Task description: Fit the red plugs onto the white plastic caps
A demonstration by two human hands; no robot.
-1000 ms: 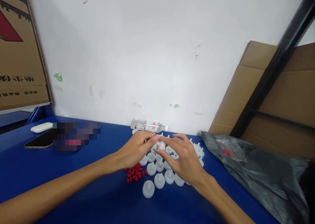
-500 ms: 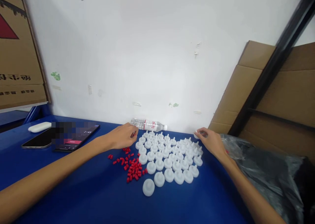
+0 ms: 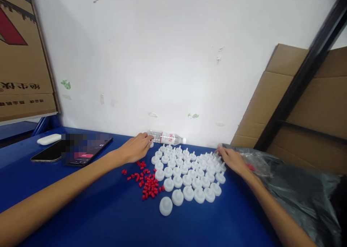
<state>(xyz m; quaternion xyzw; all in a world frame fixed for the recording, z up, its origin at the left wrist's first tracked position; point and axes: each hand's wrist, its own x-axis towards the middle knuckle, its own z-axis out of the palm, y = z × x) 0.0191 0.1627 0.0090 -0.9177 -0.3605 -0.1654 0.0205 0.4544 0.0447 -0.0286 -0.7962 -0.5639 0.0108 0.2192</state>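
Many white round caps with thin nozzles [image 3: 187, 180] stand in rows on the blue table [image 3: 114, 218]. Left of them lies a loose pile of small red pieces [image 3: 150, 186]. My left hand [image 3: 137, 145] is at the back left of the caps, its fingertips pinched by a white cap [image 3: 151, 144] beside the clear bottle; a speck of red shows at the fingertips. At the back right corner of the rows, my right hand [image 3: 230, 158] has its fingers bent down over a white cap, partly hiding it; whether it grips the cap is unclear.
A clear plastic bottle [image 3: 168, 137] lies against the white wall. Two dark phones [image 3: 50, 152] and a white case [image 3: 49, 139] rest at the left. Grey plastic bags [image 3: 292, 189], one with red pieces inside, lie at the right, near cardboard [image 3: 267, 102].
My left hand has shifted slightly, and a white cap now shows at its fingertips. My right hand has lowered from behind the rows onto the caps at the back right corner.
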